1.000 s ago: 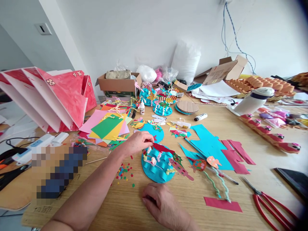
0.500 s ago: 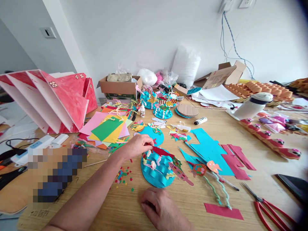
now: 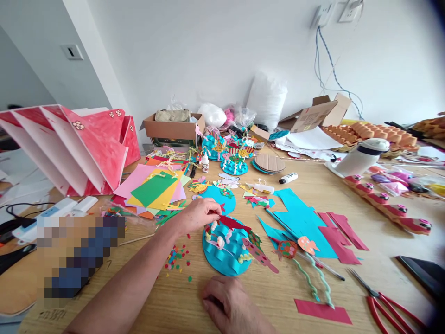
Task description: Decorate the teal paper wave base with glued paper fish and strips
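Counter (image 3: 274, 287), wood-grained: carries every item below.

Folded structure (image 3: 100, 144), red and white, panels fanned: at far left.

Cardboard box (image 3: 174, 126), open-topped: at the back, near the wall.

Blue paper sheet (image 3: 309, 227), cut edges: right of centre, red paper strips beside it.

Coloured sheets (image 3: 155, 188), stacked loosely, a green one uppermost: left of centre.

Left hand (image 3: 201, 214), bare: reaches over the far edge of the blue disc; its grip is pinched on the left end of a red paper piece.

Right hand (image 3: 231, 301), bare: rests on the counter just before the near edge of the disc, fingers curled inward; how far its grip closes, and whether it holds anything, cannot be told.

Red-handled tool (image 3: 373, 293), slender points: at lower right.

Blue disc (image 3: 222, 267): lies flat between the hands, bearing raised paper loops and pale fuzzy twists.

Red paper piece (image 3: 234, 224), long and narrow: along the disc's far side.

Pink spotted fish (image 3: 260, 257), paper: at the disc's right edge.

Paper dots (image 3: 177, 257), many colours: scattered left of the disc.
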`<state>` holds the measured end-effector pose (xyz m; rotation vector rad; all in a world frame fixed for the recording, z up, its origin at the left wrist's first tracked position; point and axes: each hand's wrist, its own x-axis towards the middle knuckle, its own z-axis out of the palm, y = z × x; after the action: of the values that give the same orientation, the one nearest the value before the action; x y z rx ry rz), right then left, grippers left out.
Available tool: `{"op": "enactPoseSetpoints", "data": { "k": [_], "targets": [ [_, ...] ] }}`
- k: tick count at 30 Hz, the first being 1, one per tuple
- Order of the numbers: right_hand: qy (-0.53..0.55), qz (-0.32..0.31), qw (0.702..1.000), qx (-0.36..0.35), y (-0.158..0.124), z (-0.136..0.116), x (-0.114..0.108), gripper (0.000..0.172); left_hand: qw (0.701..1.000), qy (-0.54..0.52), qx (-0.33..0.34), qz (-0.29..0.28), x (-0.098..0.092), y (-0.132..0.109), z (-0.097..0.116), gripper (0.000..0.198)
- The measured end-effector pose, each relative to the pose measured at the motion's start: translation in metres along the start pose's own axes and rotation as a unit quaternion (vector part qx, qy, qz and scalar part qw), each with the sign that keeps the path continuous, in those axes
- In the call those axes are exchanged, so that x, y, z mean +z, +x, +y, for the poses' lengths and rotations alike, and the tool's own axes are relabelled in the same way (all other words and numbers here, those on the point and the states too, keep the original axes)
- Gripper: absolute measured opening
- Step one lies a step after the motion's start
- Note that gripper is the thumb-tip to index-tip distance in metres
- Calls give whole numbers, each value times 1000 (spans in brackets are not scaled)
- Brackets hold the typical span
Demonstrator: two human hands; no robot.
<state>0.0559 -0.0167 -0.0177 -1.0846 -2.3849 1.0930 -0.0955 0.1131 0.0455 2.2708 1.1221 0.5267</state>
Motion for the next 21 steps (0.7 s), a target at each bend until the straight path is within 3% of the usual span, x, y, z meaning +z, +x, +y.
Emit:
{"op": "enactPoseSetpoints", "data": {
  "k": [21],
  "targets": [
    [-1, -2, 1000, 2, 1, -1, -1, 13, 1000, -3, -7, -2, -1, -1, 3, 12]
  ]
}}
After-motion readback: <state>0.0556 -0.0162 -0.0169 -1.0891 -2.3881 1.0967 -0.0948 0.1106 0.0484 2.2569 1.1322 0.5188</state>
